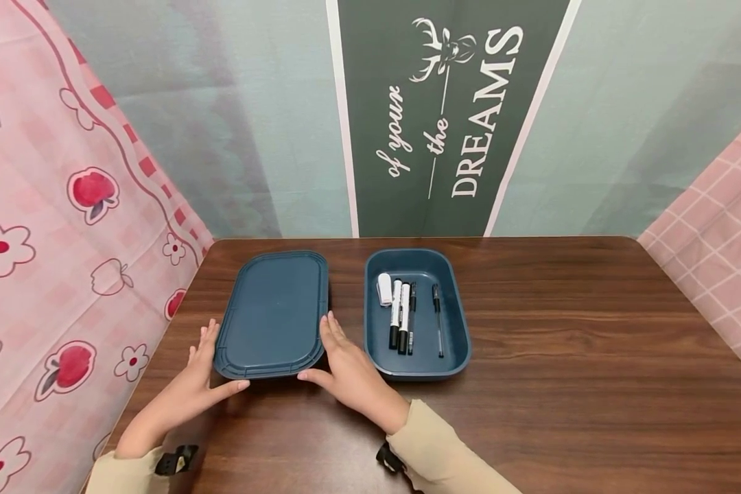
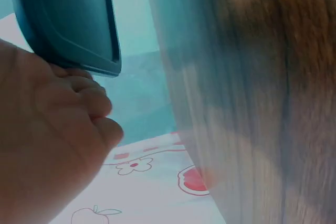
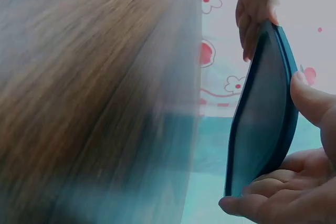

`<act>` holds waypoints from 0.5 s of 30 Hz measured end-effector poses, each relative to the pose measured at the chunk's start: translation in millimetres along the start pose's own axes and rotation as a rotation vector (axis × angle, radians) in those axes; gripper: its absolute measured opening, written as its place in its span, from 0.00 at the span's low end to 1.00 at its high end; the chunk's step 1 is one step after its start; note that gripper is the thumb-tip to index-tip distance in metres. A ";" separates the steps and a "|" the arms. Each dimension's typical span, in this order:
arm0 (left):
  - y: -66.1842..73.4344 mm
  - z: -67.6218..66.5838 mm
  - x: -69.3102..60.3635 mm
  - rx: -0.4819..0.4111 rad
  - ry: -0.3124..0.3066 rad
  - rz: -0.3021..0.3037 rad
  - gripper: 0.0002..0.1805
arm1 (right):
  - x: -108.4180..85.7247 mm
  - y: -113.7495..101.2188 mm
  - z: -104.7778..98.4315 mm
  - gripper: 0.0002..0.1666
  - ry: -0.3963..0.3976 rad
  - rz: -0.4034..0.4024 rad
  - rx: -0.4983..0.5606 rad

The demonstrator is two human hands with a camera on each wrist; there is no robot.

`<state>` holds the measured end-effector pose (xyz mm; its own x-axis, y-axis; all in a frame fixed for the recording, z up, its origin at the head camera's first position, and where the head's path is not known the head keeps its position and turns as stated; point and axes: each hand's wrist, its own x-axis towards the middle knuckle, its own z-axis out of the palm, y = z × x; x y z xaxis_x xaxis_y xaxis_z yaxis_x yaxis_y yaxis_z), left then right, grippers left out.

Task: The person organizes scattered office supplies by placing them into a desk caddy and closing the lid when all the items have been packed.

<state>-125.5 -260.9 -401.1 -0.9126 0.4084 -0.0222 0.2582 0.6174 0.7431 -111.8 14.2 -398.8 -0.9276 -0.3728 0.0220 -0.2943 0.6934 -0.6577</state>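
Observation:
Both hands hold a dark blue lid (image 1: 274, 312) with rounded corners and a ridged rim, on the left of the head view. The left hand (image 1: 188, 391) grips its near left corner, thumb along the near edge and fingers at the side. At the near right corner, the right hand (image 1: 355, 370) grips it too. In the right wrist view the lid (image 3: 262, 114) looks raised off the table, with the right fingers (image 3: 268, 190) around its edge. Part of the lid (image 2: 73, 14) shows beyond the left hand (image 2: 52, 124) in the left wrist view.
A dark blue open box (image 1: 460, 322) stands right of the lid. Inside lie a small white object (image 1: 385, 289), two white-and-black markers (image 1: 404, 312) and two clear pens with black grips (image 1: 438, 319). The wooden table (image 1: 593, 343) meets fabric hangings at its back and sides.

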 end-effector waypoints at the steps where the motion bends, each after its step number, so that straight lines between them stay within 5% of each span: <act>1: 0.8 -0.4 -0.9 -0.004 0.006 0.004 0.62 | -0.5 -0.5 -0.3 0.54 0.008 -0.007 0.004; 15: 26.5 -1.4 -1.5 0.026 0.141 0.089 0.65 | -9.5 -7.8 -24.5 0.55 0.100 -0.077 0.008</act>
<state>-117.8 -246.1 -380.4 -0.9205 0.3653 0.1384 0.3468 0.6011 0.7200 -106.3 27.4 -375.5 -0.9206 -0.3615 0.1474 -0.3643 0.6596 -0.6574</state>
